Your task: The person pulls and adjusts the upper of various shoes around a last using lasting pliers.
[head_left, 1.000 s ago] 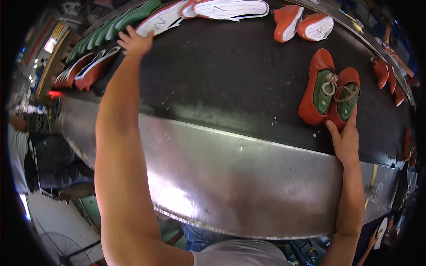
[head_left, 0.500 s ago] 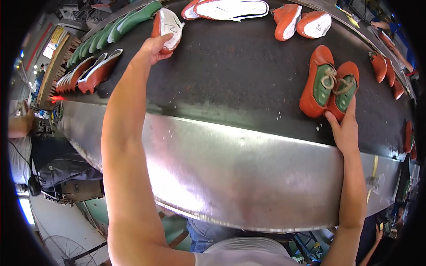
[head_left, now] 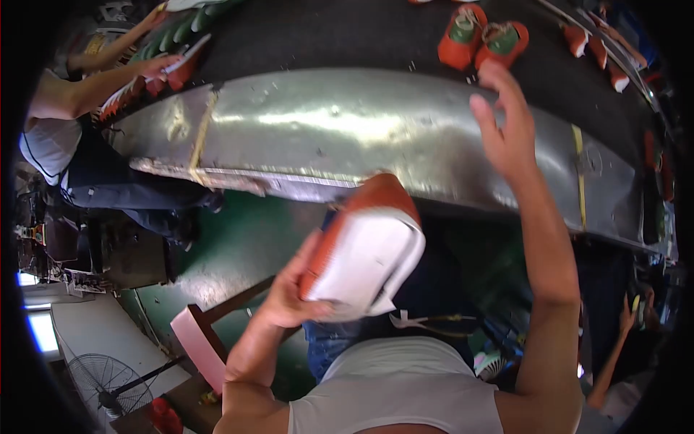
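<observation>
Left hand [head_left: 289, 293] is curled firmly around one side of a single orange-red shoe with a white sole [head_left: 365, 264], its fingers lying along the shoe's left edge and the thumb near its lower end. This shoe is raised in front of the person's white top [head_left: 397, 380], tilted, with its pale underside turned up to view and a loose white strip along its right-hand side.

Right hand [head_left: 506, 137] is well open, thumb spread away from the fingers, with nothing in its hold. It reaches across a shiny silver sheet-metal tabletop [head_left: 303, 123], fingertips just beside the near end of a pair of orange-red lace-up shoes with green inner parts [head_left: 450, 53]; whether they touch cannot be told. That pair stands side by side on the dark flat surface [head_left: 325, 43] beyond the metal. Two strips of yellow tape [head_left: 205, 134] cross the tabletop, one toward each end.

Farther right, several orange-red and white shoes [head_left: 597, 52] lie in a row. At the upper left, a co-worker in a white sleeveless top [head_left: 54, 145] has one hand [head_left: 155, 67] at another orange-red shoe [head_left: 186, 66], near a row of curved green pieces [head_left: 170, 37]. A round wire-caged fan [head_left: 108, 399] stands at the lower left.
</observation>
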`<state>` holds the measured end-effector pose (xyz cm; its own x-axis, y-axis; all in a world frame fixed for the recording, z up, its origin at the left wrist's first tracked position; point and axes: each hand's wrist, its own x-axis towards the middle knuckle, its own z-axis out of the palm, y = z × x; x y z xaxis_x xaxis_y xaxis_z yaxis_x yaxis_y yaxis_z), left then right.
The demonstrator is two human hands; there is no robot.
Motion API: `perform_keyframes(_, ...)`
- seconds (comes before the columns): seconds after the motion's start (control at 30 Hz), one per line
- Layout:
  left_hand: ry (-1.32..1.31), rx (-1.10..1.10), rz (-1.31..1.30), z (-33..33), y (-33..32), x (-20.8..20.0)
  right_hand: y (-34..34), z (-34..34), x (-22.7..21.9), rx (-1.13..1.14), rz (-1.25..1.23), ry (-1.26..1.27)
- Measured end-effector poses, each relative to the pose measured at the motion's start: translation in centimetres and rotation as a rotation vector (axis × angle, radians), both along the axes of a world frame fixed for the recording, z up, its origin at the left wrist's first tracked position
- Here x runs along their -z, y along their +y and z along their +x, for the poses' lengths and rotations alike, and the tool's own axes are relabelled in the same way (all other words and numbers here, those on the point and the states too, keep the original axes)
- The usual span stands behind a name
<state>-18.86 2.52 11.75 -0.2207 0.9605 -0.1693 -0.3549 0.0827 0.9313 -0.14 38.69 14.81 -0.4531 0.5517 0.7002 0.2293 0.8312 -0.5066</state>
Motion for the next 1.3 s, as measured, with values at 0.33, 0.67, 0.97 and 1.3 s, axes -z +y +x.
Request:
perform_keyframes(0.33,1.13,0.354,-0.244,15.1,-1.4,6.5,-22.0,17.3,15.2,-0.219,-1.017,-0.294)
perform_keyframes(0.67,0.865,0.453,-0.342,13.3,4.5,8.8,-23.7,18.9,12.5,-0.106,-0.833,-0.436)
perform_keyframes(0.97,-0.132,0.271,-0.33,9.9,7.1,7.7,-26.9,24.6,8.3,-0.426,-0.426,-1.106)
perform_keyframes(1.3,0.612,0.069,-0.162,7.8,-0.3,3.9,-28.4,19.5,4.8,-0.434,-1.12,-0.523)
